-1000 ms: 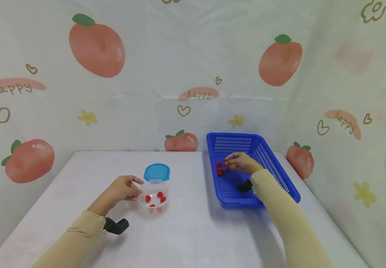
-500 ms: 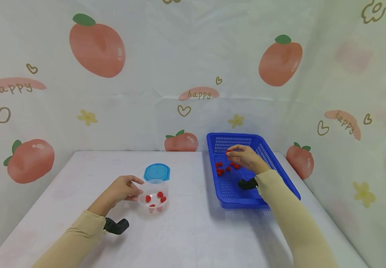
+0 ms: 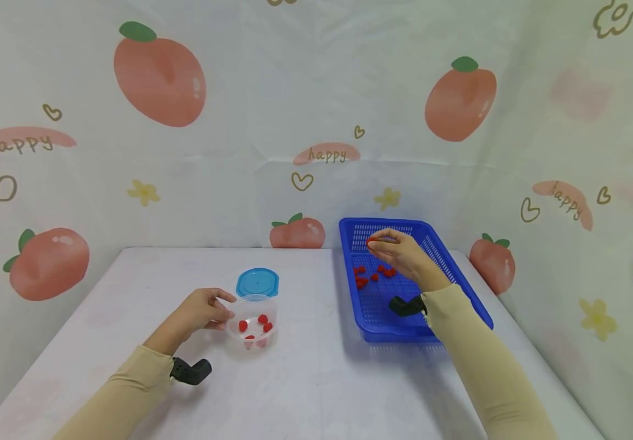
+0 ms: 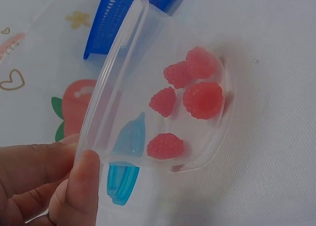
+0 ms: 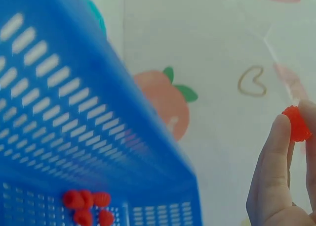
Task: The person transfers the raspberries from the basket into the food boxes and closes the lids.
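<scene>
The right hand [image 3: 401, 253] has a narrow grip: its thumb and fingertips pinch one red raspberry [image 5: 297, 123]. In the head view this hand shows over the far part of a blue basket [image 3: 399, 333], with the raspberry clear of the fruit on the basket floor.

The left hand [image 3: 203, 308] pinches the rim of a clear round container [image 4: 143, 53], thumb on one side and fingers on the other. The container stands upright left of the table's middle, about midway between the front and back edges. More raspberries [image 4: 204, 100] lie loose on its floor; the left wrist view shows five.

A light blue lid [image 3: 258, 282] lies just behind the container, towards the table's back edge; whether the two touch cannot be told.

The basket, with slotted walls, stands near the table's back right corner. Loose raspberries [image 3: 360, 282] lie inside, some by its left wall and others nearer its middle.

Both arms wear beige sleeves [image 3: 473, 351], with a black device [image 3: 191, 371] at each wrist. The table [image 3: 305, 385] is white. Beyond its back edge hangs a pale cloth [image 3: 294, 73] printed with peaches, hearts, flowers and the word "happy".
</scene>
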### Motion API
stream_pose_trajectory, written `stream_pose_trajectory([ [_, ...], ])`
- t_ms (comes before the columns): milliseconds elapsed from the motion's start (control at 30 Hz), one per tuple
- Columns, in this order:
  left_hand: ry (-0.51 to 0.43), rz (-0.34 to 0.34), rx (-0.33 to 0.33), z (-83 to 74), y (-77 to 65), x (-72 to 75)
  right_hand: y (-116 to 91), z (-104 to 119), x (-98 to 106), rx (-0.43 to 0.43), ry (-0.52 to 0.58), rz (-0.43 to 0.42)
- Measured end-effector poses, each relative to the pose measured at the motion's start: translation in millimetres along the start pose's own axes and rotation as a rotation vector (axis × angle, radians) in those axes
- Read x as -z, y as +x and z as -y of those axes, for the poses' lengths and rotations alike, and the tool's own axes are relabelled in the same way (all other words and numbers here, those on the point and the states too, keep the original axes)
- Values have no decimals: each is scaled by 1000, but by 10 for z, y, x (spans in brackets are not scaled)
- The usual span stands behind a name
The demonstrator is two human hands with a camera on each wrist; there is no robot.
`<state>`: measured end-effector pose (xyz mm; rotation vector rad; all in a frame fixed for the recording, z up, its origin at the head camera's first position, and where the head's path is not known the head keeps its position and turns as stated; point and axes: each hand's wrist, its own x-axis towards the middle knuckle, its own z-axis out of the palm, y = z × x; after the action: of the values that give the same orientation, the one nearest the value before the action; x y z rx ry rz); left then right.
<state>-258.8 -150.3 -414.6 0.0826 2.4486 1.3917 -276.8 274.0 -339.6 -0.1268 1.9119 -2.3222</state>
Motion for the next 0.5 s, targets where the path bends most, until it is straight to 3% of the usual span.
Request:
stream_pose_trajectory([
  [500,0,9,-19,-14,-22,9,-200,104,-366,55,1,43],
])
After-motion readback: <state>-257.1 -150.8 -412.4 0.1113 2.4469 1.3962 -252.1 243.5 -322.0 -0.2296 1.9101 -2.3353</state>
